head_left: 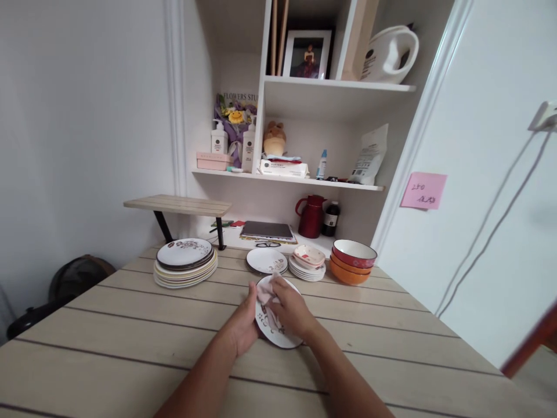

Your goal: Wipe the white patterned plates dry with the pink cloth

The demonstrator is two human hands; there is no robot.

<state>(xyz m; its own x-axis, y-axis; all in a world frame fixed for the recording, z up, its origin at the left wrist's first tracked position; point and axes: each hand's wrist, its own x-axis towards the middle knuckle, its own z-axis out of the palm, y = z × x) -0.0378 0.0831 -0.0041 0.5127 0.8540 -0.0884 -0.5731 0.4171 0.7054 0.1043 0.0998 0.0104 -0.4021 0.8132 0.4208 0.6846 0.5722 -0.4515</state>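
Observation:
A white plate [282,339] with a dark rim and a brown floral pattern is tilted up above the table. My left hand [244,322] grips its left edge, thumb along the rim and the other fingers hidden behind it. Over the plate's face, my right hand [289,305] presses a crumpled pale pink cloth [266,292], fingers closed on it. Just behind lies another patterned white plate [264,260], apparently on top of a second one.
Stacked plates [185,276] stand at the left beside a small raised shelf [178,203]. Behind the right hand are small plates with dishes [308,262] on top and several nested bowls [352,267]. A red jug [310,217] and a dark bottle [331,219] stand at the back.

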